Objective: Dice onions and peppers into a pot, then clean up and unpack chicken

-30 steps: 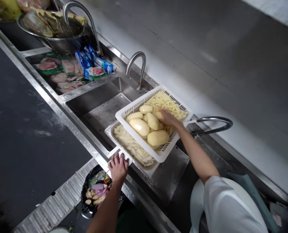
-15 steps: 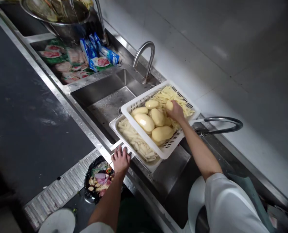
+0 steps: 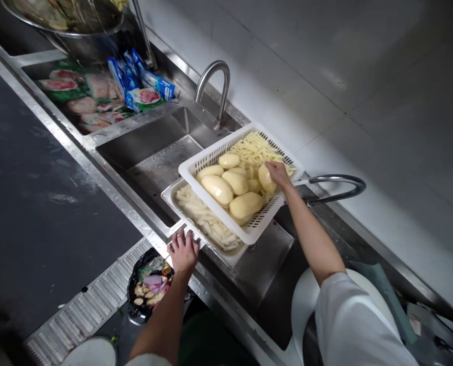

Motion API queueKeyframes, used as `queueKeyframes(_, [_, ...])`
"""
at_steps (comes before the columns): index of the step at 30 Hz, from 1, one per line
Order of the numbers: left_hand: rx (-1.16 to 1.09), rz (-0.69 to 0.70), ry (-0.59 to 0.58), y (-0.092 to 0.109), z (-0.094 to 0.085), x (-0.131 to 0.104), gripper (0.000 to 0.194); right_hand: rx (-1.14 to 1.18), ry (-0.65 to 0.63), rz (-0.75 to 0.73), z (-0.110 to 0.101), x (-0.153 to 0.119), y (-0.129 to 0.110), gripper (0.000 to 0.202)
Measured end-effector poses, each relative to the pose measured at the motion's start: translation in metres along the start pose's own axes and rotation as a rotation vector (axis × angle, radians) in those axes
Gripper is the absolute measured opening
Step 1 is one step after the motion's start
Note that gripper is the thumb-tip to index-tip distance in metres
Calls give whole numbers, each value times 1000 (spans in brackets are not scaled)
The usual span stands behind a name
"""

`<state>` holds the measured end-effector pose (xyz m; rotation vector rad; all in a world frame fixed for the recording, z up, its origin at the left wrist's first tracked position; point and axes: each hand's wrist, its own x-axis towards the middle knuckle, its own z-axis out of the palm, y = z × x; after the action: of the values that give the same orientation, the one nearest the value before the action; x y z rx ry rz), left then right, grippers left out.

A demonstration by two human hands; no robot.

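My right hand (image 3: 278,174) grips a peeled potato (image 3: 266,179) over the white slotted basket (image 3: 212,204). Several other peeled potatoes (image 3: 246,205) lie in the basket's near part, with pale yellow potato strips (image 3: 257,147) heaped at its far end. Under the basket, a metal tray (image 3: 231,263) holds whitish cut strips (image 3: 207,216) in liquid. My left hand (image 3: 183,252) rests with fingers spread on the sink's front edge, close to the tray's corner. What lies right under its fingertips is partly hidden.
Left of the basket is a sink basin (image 3: 161,157) with a curved faucet (image 3: 223,76). Packaged meat (image 3: 96,96) and blue packets (image 3: 129,79) fill the basin beyond, near a large metal bowl (image 3: 85,34). A black-lined waste bin (image 3: 132,284) stands below my left arm. Another faucet (image 3: 340,178) juts out at right.
My right hand has turned and shifted slightly toward me with the potato, which now shows more fully. My left hand stays on the sink edge. The whole view has shifted a little.
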<state>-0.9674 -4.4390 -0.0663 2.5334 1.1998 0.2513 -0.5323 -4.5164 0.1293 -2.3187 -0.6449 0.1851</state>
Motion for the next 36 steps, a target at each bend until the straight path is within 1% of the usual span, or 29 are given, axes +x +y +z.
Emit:
queueKeyframes(1, [-1, -2, 4, 0, 1, 0, 47, -69, -36, -13, -4, 0, 0, 49])
queueKeyframes(2, [-1, -3, 9, 0, 2, 0, 47, -147, -40, -29, -8, 0, 0, 44])
queueKeyframes(4, [0, 0, 24, -1, 3, 0, 47, -309, 30, -46, -13, 3, 0, 36])
queueKeyframes(5, [1, 2, 31, -1, 4, 0, 47, -376, 68, -34, -15, 6, 1, 39])
queueKeyframes(6, [3, 4, 37, -2, 5, 0, 47, -424, 77, -8, -16, 10, 3, 47])
queueKeyframes(7, [5, 5, 42, -2, 6, 0, 46, -451, 54, 28, -17, 14, 5, 59])
queueKeyframes(9, [2, 4, 52, -3, 7, 0, 46, -457, -57, 101, -18, 24, 8, 83])
queueKeyframes(13, [-20, 0, 55, -4, 9, 0, 44, -442, -283, 181, -18, 41, 7, 122])
queueKeyframes(15, [-26, -9, 53, -4, 10, 0, 44, -462, -359, 212, -17, 45, 2, 138])
queueKeyframes(17, [-25, -15, 48, -4, 10, 0, 44, -494, -393, 239, -14, 47, -5, 146])
queueKeyframes(20, [-17, -13, 33, -3, 9, 1, 44, -538, -362, 269, -6, 46, -12, 144])
queueKeyframes(23, [-21, -15, 16, -2, 6, 2, 43, -554, -297, 297, 2, 45, -11, 140])
queueKeyframes(26, [-17, -26, 3, 0, 4, 2, 43, -543, -270, 282, 5, 46, -2, 139])
queueKeyframes(29, [4, -27, -10, 1, 2, 2, 45, -511, -241, 208, 5, 49, 11, 133])
queueKeyframes(33, [-7, -16, -33, 1, -1, 2, 48, -455, -127, 107, 6, 49, 27, 114])
queueKeyframes(36, [-33, -22, -43, 2, -3, 1, 49, -444, -41, 69, 8, 46, 30, 94])
